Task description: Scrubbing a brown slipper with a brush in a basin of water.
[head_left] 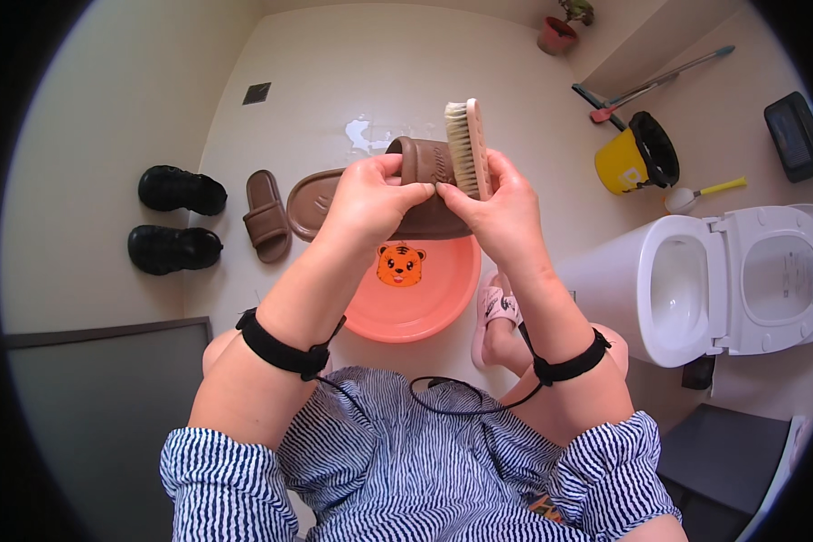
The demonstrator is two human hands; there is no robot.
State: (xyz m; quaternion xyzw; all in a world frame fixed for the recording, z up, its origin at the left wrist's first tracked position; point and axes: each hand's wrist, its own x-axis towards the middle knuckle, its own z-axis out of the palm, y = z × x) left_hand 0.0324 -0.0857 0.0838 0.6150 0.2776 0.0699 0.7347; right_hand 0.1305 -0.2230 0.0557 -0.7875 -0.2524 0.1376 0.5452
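Observation:
A brown slide slipper point(415, 161) is held over a pink basin point(443, 307) with a tiger face printed inside it. My left hand point(375, 194) grips the slipper's strap, fingers wrapped round it and thumb on top. In my right hand point(501, 203) is a scrub brush point(477, 135), upright, its pale bristles facing left against the strap. The right thumb reaches the strap close to the left thumb. Part of the slipper is hidden behind both hands. A matching brown slipper point(266, 217) lies on the floor to the left of the basin.
Black shoes point(181, 190) lean by the left wall. At right stand a white toilet point(646, 280) with its lid up, a yellow bin point(621, 163) and long-handled cleaning tools point(641, 90). Beyond the slipper, water point(366, 135) wets the floor near a drain point(256, 93). A cable point(479, 411) links my forearm bands.

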